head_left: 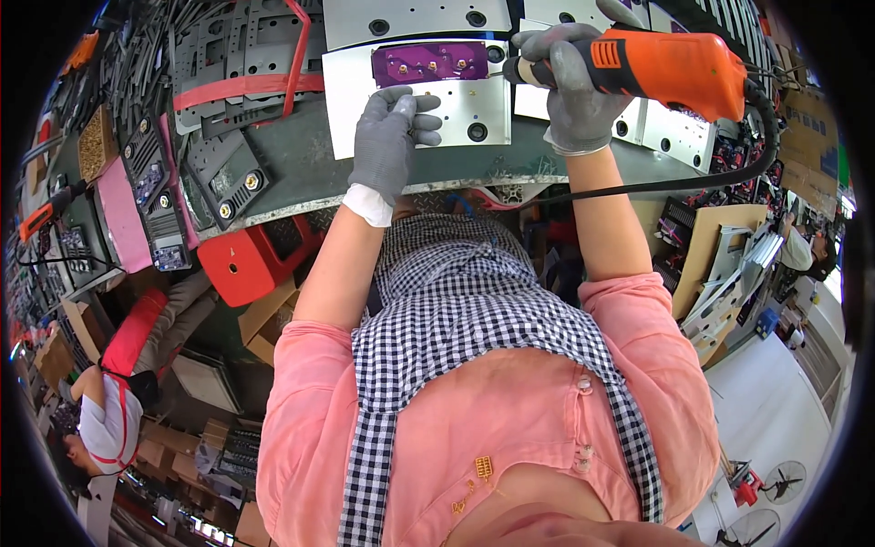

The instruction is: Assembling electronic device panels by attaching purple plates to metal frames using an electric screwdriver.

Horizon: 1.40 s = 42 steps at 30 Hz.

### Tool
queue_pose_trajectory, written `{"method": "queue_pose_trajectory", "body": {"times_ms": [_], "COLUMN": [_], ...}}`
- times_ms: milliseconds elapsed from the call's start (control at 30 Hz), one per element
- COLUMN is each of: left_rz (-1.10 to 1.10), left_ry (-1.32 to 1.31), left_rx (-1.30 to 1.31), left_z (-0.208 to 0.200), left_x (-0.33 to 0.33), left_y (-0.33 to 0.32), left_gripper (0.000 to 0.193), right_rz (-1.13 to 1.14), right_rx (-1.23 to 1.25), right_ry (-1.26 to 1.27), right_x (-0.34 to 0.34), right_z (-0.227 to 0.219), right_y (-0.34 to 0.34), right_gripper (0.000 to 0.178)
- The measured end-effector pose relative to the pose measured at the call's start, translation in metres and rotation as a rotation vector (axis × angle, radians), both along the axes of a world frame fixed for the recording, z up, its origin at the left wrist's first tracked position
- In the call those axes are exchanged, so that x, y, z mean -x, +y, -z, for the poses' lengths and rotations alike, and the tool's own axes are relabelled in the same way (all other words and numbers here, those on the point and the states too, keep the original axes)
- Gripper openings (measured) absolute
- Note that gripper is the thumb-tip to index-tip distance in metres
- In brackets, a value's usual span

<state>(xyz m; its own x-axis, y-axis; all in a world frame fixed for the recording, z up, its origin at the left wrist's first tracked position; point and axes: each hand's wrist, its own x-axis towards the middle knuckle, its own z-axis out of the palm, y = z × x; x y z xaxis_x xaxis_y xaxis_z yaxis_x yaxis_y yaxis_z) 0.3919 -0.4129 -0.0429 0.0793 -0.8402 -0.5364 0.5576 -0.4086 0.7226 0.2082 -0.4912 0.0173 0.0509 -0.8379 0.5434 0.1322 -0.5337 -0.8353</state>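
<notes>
The purple board (430, 66) lies flat on a silver metal plate (351, 105), near the plate's top edge. It is long and thin, and its long side runs from 9 o'clock to 3 o'clock.

The left hand (390, 128), in a gray glove, is the nearer one. It is at 7 o'clock from the board, so from those fingers the board lies up at 12 to 1 o'clock, just beside them. The fingers are bent, with the thumb close to them. I can't tell if they pinch some small thing.

The right hand (572, 91) is at 3 o'clock, farther off. Its fingers are wrapped tight around an orange and black power driver (674, 68). The driver's nose points to 9 o'clock, at the board's right end. I can't tell if its tip touches anything.

A black cord (656, 185) hangs from the driver. More flat metal parts (241, 55) sit at 9 o'clock on the green bench (301, 150), with red tape (244, 88) around them. A red stool (239, 266) stands at 7 o'clock.
</notes>
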Motion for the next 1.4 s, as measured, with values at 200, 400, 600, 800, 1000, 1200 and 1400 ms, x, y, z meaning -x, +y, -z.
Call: {"method": "queue_pose_trajectory", "body": {"times_ms": [200, 400, 600, 800, 1000, 1200, 1400], "left_rz": [0.023, 0.037, 0.041, 0.038, 0.006, 0.014, -0.002], "left_ry": [-0.024, -0.066, -0.055, -0.068, 0.031, 0.284, 0.382], "left_rx": [-0.044, -0.043, -0.03, -0.032, 0.035, 0.027, 0.103], "left_z": [0.004, 0.01, 0.013, 0.015, 0.02, 0.014, -0.005], "left_x": [-0.003, -0.001, -0.002, -0.001, -0.004, -0.011, -0.009], "left_y": [-0.002, 0.001, 0.001, 0.0, 0.001, 0.0, 0.005], "left_gripper": [0.016, 0.014, 0.014, 0.016, 0.015, 0.036, 0.043], "right_rz": [0.0, 0.019, 0.066, 0.002, 0.069, -0.194, -0.399], "right_rx": [0.002, -0.104, -0.104, -0.065, -0.063, -0.11, -0.005], "right_ry": [-0.064, -0.084, -0.199, -0.145, -0.125, -0.376, -0.138], "right_x": [-0.003, -0.009, -0.016, -0.018, -0.022, -0.035, -0.046], "right_z": [-0.003, -0.001, 0.004, 0.011, 0.008, -0.041, -0.058], "right_y": [0.004, 0.012, 0.012, 0.014, 0.01, 0.027, 0.028], "right_gripper": [0.053, 0.037, 0.037, 0.05, 0.031, 0.013, 0.032]}}
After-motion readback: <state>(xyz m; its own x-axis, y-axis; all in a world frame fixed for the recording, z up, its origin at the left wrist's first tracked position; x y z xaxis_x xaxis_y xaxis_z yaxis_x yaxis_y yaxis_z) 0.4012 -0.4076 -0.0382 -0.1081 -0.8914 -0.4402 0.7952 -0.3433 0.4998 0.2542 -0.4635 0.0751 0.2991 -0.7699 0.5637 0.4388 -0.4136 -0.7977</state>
